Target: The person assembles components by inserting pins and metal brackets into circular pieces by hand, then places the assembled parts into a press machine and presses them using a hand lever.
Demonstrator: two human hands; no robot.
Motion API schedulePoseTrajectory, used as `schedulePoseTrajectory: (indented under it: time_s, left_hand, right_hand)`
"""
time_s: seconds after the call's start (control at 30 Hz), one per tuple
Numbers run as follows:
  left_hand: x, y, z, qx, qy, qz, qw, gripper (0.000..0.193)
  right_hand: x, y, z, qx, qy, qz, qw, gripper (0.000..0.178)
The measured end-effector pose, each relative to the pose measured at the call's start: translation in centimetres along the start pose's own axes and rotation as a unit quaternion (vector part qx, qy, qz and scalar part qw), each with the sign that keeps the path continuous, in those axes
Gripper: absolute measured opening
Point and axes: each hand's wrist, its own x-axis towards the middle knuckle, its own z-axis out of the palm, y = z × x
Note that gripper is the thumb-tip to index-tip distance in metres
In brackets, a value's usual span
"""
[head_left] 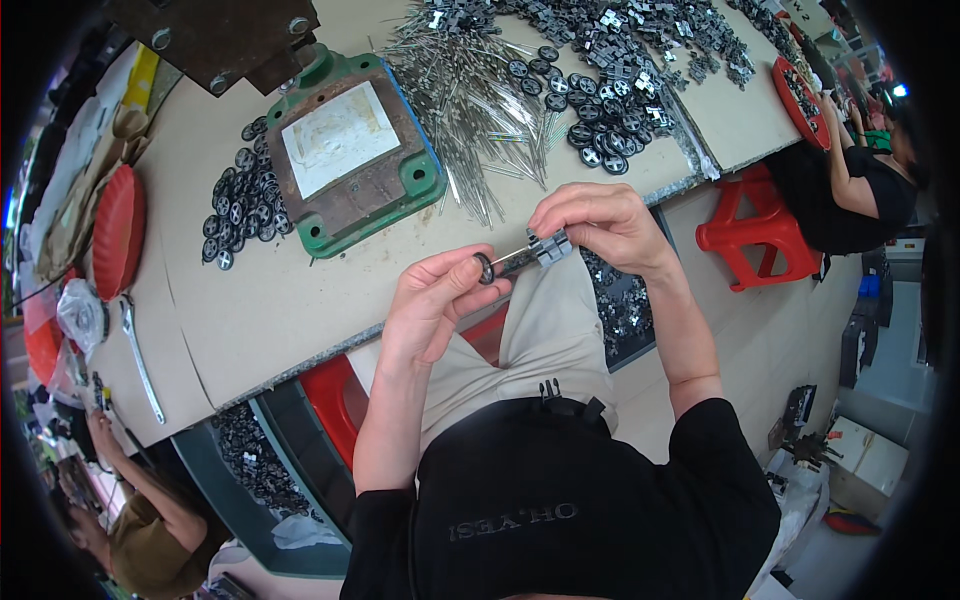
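Observation:
In front of my lap, just off the table's edge, my left hand (436, 297) pinches a small black toy wheel (484, 267) between thumb and fingers. A thin metal rod (510, 257) runs from the wheel toward a grey plastic part (551, 247). My right hand (612, 228) is closed on that grey part with thumb and fingertips. Whether the rod passes into the grey part cannot be made out. Loose metal rods (465, 110) lie in a heap on the table beyond my hands, beside a pile of black wheels (605, 125).
A green press base (425, 180) with a pale plate stands left of the rods. More wheels (240, 205) and a wrench (140, 360) lie farther left. Dark grey parts (640, 40) cover the far table. Bins of small parts (262, 465) sit below. Co-workers sit at both sides.

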Motion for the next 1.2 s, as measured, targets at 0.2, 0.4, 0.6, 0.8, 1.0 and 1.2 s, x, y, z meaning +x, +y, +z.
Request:
schedulePoseTrajectory:
  time_s: [0.2, 0.4, 0.6, 0.8, 1.0, 1.2]
  left_hand:
    - [-0.1, 0.2, -0.1, -0.046, -0.048, -0.058, 0.996, 0.028]
    - [0.0, -0.3, 0.6, -0.076, -0.030, -0.025, 0.996, 0.026]
    - [0.1, -0.8, 1.6, 0.006, 0.036, 0.109, 0.993, 0.025]
    - [0.1, -1.9, 2.0, 0.084, 0.081, 0.193, 0.974, 0.026]
    - [-0.4, -1.3, 2.1, 0.077, 0.115, 0.175, 0.975, 0.026]
    - [-0.9, -2.1, 2.7, 0.210, 0.113, 0.302, 0.923, 0.026]
  right_hand:
    - [-0.2, -0.7, 0.1, -0.066, -0.005, -0.105, 0.992, 0.021]
    - [-0.2, -0.8, -0.1, 0.002, 0.000, 0.004, 1.000, 0.033]
    - [-0.7, 0.0, 1.2, 0.139, 0.043, 0.039, 0.989, 0.040]
    - [-0.4, -0.9, 4.1, 0.037, 0.126, 0.067, 0.989, 0.034]
    - [-0.4, -1.1, 4.5, 0.268, 0.184, 0.126, 0.937, 0.040]
    - [-0.8, -0.8, 4.3, -0.005, 0.160, 0.093, 0.983, 0.043]
